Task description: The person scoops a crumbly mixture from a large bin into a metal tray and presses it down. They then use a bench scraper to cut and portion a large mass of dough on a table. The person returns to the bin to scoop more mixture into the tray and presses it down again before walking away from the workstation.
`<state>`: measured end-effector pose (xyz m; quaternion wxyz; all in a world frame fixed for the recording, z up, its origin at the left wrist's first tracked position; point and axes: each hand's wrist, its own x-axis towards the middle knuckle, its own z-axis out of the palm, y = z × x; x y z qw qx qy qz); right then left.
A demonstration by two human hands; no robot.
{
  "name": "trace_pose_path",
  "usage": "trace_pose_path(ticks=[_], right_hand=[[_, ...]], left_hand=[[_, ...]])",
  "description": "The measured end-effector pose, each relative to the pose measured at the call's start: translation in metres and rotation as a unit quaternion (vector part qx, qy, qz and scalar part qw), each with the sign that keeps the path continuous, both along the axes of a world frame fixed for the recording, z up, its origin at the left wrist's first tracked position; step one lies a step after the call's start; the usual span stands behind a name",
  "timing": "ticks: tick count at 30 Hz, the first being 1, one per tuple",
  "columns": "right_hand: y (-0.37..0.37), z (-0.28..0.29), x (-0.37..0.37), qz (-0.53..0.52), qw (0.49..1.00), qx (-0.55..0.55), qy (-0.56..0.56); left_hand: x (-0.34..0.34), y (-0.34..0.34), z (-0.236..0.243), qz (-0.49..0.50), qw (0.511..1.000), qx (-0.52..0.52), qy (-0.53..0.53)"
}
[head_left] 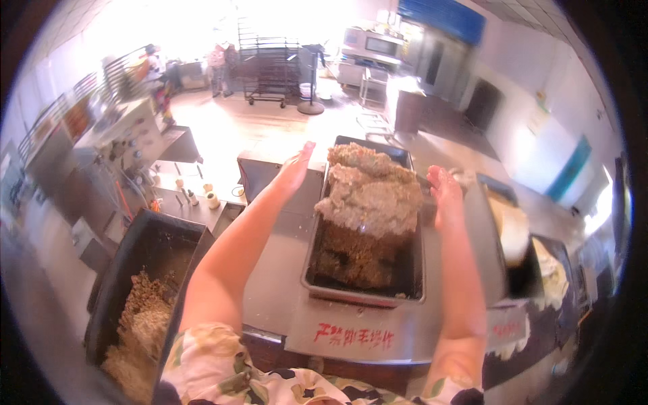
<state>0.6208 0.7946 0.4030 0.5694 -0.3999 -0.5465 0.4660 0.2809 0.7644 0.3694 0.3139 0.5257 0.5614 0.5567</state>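
Observation:
A black tray [420,270] holds a large mound of lumpy, pale brown, grainy mixture [368,196], piled above its back rim, with darker mixture below. My left hand [295,167] is raised just left of the tray, fingers stretched out and holding nothing. My right hand [445,189] is at the tray's right side, beside the mound, its fingers apart and slightly bent, with nothing visible in it. The tray sits on a steel worktop [270,290] with red markings on its front. At lower left, another black bin [111,277] holds loose grainy mixture [142,317].
At right, dark trays hold pale, cream-coloured material [509,229]. A steel machine [118,142] with hoses stands at left. Two people [155,74] [217,64] are at the back, near a wheeled rack [268,67]. An oven [378,44] and a blue-topped doorway stand behind.

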Motion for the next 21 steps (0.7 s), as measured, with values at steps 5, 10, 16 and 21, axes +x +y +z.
trace_pose_path(ticks=[5, 10, 16, 21], right_hand=[[0.073, -0.012, -0.017, 0.016, 0.993, 0.01, -0.115], [0.128, -0.032, -0.02, 0.066, 0.961, 0.017, -0.268], [0.136, -0.024, -0.041, 0.172, 0.893, -0.011, -0.417], [0.128, -0.015, -0.046, 0.187, 0.849, 0.018, -0.495]], left_hand=[[0.006, 0.09, 0.0, 0.004, 0.997, -0.05, 0.067], [0.04, 0.112, 0.013, -0.078, 0.967, -0.184, 0.161], [0.052, 0.115, 0.027, -0.131, 0.922, -0.257, 0.26], [0.058, 0.094, 0.036, -0.111, 0.911, -0.266, 0.296]])
